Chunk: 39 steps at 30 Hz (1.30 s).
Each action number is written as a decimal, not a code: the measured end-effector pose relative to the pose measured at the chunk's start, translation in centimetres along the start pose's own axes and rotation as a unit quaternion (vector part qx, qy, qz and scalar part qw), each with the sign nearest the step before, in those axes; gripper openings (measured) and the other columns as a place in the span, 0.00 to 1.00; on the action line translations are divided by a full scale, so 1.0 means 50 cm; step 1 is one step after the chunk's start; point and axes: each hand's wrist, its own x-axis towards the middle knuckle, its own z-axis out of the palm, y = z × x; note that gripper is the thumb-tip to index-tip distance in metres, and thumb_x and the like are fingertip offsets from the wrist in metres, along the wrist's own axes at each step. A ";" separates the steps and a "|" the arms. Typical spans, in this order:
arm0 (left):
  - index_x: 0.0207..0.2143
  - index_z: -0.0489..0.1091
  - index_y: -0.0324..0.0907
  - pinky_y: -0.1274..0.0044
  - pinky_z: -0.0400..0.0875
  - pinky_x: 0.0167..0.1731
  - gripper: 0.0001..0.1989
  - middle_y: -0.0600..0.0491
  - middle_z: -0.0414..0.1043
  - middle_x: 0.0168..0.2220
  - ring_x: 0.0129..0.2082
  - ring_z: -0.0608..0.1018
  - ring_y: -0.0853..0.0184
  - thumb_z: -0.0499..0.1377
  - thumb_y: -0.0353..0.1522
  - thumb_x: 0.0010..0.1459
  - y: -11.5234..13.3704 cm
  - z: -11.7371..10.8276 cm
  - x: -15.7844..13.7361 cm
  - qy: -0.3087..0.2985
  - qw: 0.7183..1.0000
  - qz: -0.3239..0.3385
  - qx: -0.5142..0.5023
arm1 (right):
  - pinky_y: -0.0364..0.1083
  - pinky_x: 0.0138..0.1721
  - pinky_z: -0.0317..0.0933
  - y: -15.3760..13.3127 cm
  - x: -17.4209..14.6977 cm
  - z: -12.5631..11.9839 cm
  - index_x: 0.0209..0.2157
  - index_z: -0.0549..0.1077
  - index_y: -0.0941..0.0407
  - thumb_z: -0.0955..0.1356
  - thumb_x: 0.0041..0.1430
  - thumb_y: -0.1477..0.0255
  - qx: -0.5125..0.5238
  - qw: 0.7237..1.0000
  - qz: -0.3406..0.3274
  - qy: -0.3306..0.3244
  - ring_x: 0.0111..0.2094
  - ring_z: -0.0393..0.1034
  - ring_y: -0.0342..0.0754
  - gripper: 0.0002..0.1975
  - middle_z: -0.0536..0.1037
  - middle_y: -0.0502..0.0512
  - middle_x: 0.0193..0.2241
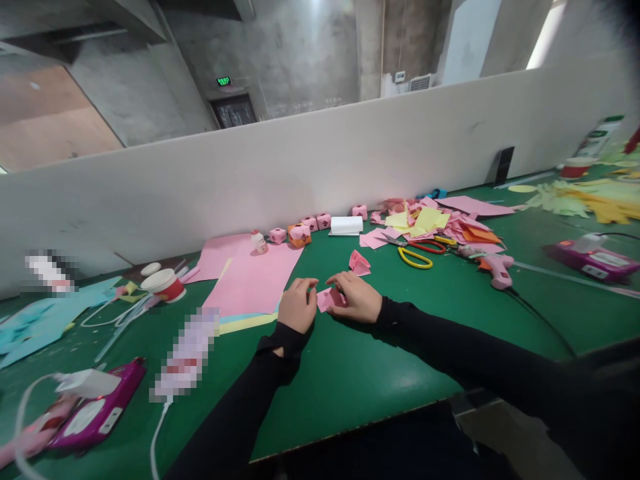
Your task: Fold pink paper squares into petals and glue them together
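A small folded piece of pink paper (326,300) lies on the green table, between my two hands. The thumb and fingers of my right hand (361,298) pinch its right side. My left hand (299,305) rests at the paper's left edge, its fingers bent and the thumb a little apart from them. Whether its fingertips touch the paper I cannot tell. Just beyond my hands sits another folded pink paper piece (359,263).
Scissors with yellow handles (416,258), a pink glue gun (493,265) and a heap of paper scraps (425,220) lie at the right. Pink sheets (255,280), a paper cup (164,285) and a purple power strip (97,407) are leftward. Folded pink boxes (310,224) line the white partition (300,173).
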 end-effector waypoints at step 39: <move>0.42 0.72 0.41 0.75 0.72 0.33 0.17 0.50 0.75 0.38 0.33 0.76 0.67 0.61 0.38 0.51 0.016 -0.010 0.006 0.006 0.977 -0.034 -0.210 | 0.40 0.28 0.63 0.012 0.022 0.004 0.34 0.76 0.57 0.76 0.37 0.69 0.615 0.743 0.244 0.098 0.26 0.68 0.39 0.18 0.76 0.50 0.27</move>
